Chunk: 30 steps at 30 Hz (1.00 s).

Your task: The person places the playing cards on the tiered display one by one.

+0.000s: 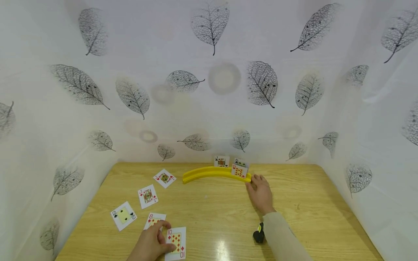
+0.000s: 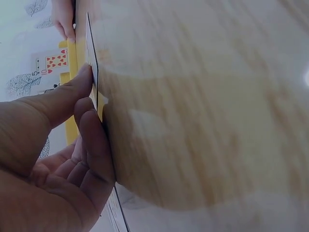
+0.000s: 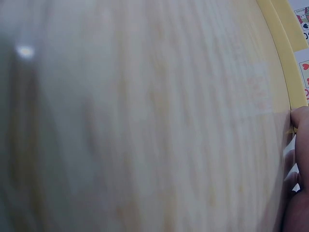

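In the head view my left hand (image 1: 151, 241) is at the front left, its thumb on the face of the ten of diamonds card (image 1: 176, 235) and its index finger bent at the card's edge. The eight of diamonds card (image 1: 155, 218) lies partly under this hand. My right hand (image 1: 261, 194) grips the right end of a curved yellow card holder (image 1: 209, 170), thumb in front and fingers behind. Upright in the holder stand a black jack (image 1: 222, 160) and a ten of hearts (image 1: 239, 171), which partly covers a black five (image 1: 240, 161).
Left of the holder lie a two of spades (image 1: 123, 216), a jack of diamonds (image 1: 148, 196) and a jack of hearts (image 1: 164, 178), all face up. A small black object (image 1: 259, 235) with a yellow mark sits beside the right sleeve (image 1: 282, 233). Leaf-patterned cloth surrounds the wooden table (image 1: 215, 210).
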Motion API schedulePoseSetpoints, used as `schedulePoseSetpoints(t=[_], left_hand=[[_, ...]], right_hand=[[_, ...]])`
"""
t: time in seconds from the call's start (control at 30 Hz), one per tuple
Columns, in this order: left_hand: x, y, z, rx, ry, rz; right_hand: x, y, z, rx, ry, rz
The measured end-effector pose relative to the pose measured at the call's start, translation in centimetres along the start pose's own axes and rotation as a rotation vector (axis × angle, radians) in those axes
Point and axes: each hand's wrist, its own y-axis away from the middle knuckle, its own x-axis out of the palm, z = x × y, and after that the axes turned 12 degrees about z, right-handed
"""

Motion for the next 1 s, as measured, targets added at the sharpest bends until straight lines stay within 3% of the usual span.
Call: schedulePoseSetpoints(t=[0.57,1.0], left_hand=[[0.08,0.03,0.0,0.005,-0.013,-0.012],[0.04,0.06,-0.43,0.033,0.016,0.018]], right_hand=[[0.08,-0.04,-0.16,-0.006,-0.004,-0.004],[0.01,-0.01,-0.08,0.002,-0.005,-0.001]])
